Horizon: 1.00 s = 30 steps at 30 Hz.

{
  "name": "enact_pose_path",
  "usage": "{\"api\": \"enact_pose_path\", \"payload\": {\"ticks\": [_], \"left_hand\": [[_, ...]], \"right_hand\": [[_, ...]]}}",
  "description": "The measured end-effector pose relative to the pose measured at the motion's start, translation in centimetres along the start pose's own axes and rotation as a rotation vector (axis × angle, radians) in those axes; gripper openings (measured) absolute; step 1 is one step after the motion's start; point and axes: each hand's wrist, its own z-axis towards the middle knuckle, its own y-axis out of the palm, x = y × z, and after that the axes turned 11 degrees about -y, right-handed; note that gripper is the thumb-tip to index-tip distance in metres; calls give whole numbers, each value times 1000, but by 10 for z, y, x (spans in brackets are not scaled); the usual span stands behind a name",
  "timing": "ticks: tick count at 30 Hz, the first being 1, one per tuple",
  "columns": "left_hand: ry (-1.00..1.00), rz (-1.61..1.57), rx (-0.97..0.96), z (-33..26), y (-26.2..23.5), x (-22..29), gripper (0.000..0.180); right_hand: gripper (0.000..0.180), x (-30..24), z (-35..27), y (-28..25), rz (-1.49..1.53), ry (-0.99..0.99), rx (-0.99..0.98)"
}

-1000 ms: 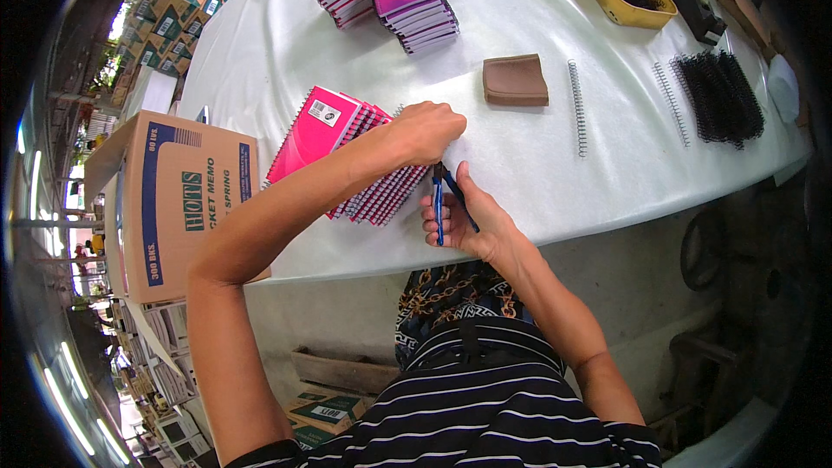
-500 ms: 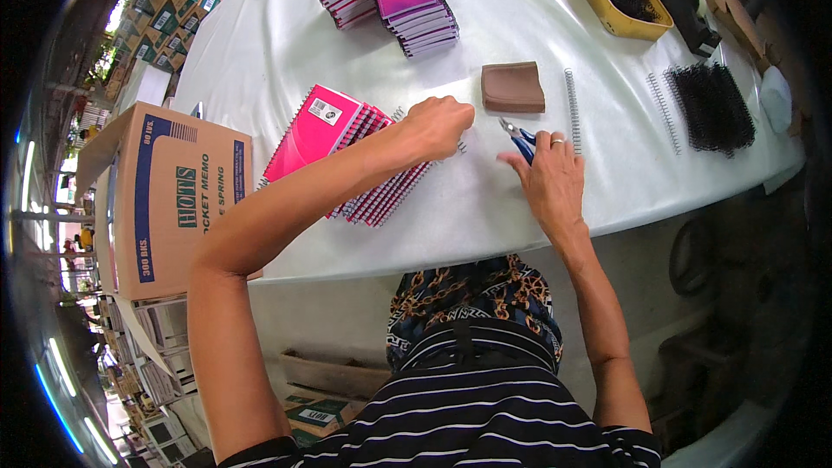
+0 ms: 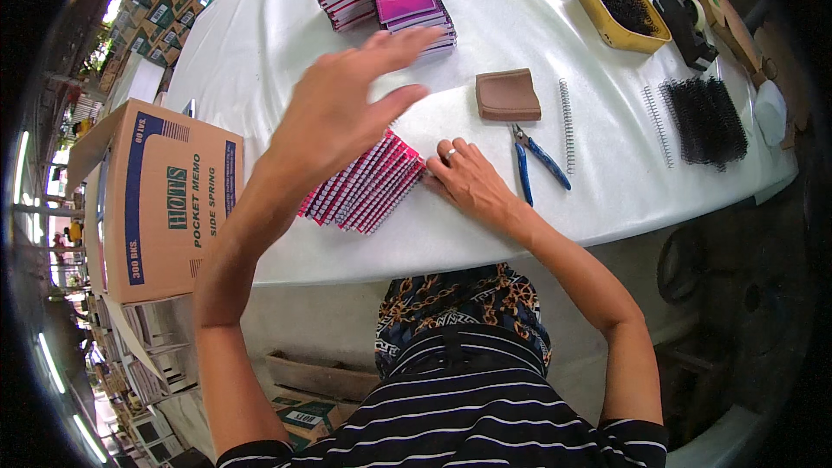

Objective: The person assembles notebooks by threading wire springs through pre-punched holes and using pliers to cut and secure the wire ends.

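White-covered table, cardboard box at its left, perhaps stacked cartons beyond, daylight

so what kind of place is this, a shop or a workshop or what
Most likely a small notebook binding or packing workshop. Fanned spiral notebooks lie on the white table, loose wire binding coils and pliers sit near the right hand, and a shipping carton stands alongside.

The left hand is raised close to the camera, fingers spread and slightly blurred, empty, its forearm rising from the lower left. The right hand lies low and flat — palm down, fingers extended, a ring on one — its forearm stretched out from the lower right.
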Motion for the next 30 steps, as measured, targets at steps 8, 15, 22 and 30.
{"api": "enact_pose_path", "payload": {"ticks": [8,15,22,30], "left_hand": [[-248,-276,634,-102,-26,-30,45],[-660,-385,901,-197,51,-48,94],[-1037,12,270,-244,150,-20,111],[-945,215,323,-207,177,-40,102]], "right_hand": [[27,51,43,-15,-33,-199,55],[23,79,61,-95,6,6,158],[38,252,25,-250,-600,465,982],[47,295,-19,-259,-577,524,561]]}}
